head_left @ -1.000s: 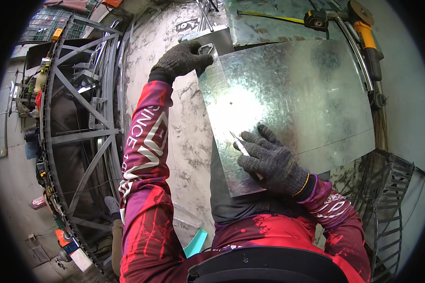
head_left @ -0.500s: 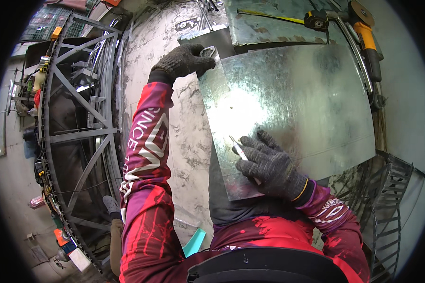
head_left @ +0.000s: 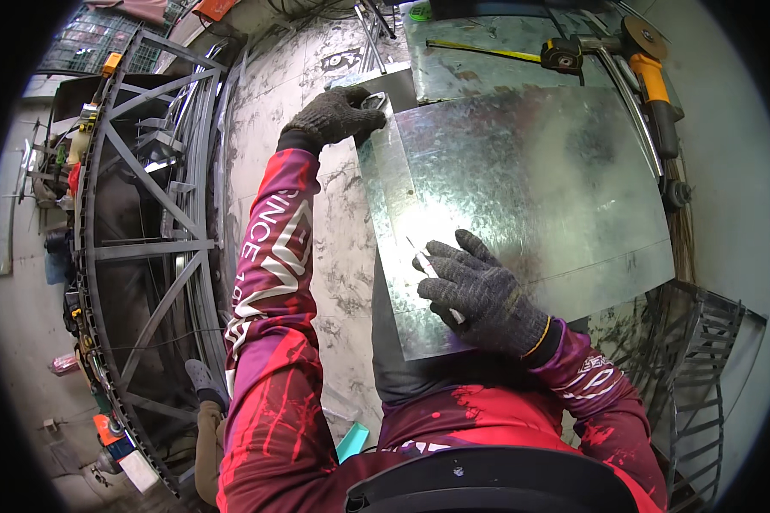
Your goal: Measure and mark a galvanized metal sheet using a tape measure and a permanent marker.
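A large shiny galvanized metal sheet (head_left: 556,188) lies before me, its near edge over my lap. My left hand (head_left: 334,117), in a dark knit glove, is closed at the sheet's far left corner on the metal head of a square (head_left: 375,101). A narrow straight blade appears to run from it along the sheet's left side, though glare hides its near part. My right hand (head_left: 486,301), gloved too, rests low on the sheet. Its fingers are closed around a slim white pen-like marking tool (head_left: 425,263), whose thin tip points away from me at the sheet.
Beyond the sheet lie another metal sheet (head_left: 462,73), a yellow tape measure (head_left: 562,56) partly pulled out and an angle grinder (head_left: 652,81). A grey steel frame (head_left: 154,252) stands at left, beside a person's foot (head_left: 202,376). A dark slatted metal frame (head_left: 701,368) is at right.
The view has shifted slightly. My right hand and the marking tool have moved a little left and away from me. My left hand keeps its hold at the corner.
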Action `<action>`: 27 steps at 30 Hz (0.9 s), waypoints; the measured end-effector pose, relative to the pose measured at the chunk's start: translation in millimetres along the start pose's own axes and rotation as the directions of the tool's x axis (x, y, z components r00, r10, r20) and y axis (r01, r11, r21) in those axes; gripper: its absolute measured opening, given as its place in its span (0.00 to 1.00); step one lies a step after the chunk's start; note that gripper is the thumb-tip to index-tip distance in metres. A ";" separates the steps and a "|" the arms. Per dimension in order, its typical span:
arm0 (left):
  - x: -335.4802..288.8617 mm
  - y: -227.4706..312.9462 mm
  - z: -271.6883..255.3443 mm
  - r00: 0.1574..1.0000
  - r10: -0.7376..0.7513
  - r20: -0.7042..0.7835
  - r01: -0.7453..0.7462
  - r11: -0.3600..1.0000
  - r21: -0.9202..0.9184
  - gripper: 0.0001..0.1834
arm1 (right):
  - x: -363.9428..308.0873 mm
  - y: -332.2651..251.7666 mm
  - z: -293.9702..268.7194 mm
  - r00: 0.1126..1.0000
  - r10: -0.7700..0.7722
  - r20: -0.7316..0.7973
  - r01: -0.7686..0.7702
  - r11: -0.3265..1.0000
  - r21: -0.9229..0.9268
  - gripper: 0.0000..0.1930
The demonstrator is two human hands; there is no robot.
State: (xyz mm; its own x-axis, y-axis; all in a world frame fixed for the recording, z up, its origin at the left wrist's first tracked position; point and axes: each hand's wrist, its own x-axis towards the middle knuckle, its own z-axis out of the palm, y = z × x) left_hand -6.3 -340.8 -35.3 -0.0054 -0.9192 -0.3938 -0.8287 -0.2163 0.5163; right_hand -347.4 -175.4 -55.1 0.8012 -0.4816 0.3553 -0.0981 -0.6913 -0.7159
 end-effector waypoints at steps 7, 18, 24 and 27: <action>-1.2 -11.5 8.0 0.999 0.043 -0.026 -0.045 0.994 -0.102 0.33 | -7.1 0.9 7.7 1.000 0.022 0.004 -0.021 0.999 -0.032 0.17; 14.6 -7.8 -17.6 0.989 0.087 -0.116 -0.094 0.994 -0.058 0.26 | 17.0 7.5 -6.7 0.994 -0.047 -0.103 0.042 0.998 -0.049 0.18; 6.7 -3.3 -10.1 0.979 0.098 -0.178 -0.094 0.995 0.030 0.31 | 6.4 9.7 -3.8 0.991 -0.064 -0.117 0.058 0.997 -0.052 0.18; 2.0 1.9 -4.3 0.995 0.020 -0.102 -0.023 0.999 -0.024 0.33 | 1.6 10.3 -3.2 0.992 -0.045 -0.121 0.039 0.998 -0.049 0.19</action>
State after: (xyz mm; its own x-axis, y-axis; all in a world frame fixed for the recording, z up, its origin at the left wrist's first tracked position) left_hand -5.5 -344.4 -31.8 0.0348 -0.9522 -0.3035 -0.8149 -0.2028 0.5430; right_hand -349.1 -185.1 -59.9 0.7276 -0.5115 0.4572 -0.0955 -0.7354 -0.6708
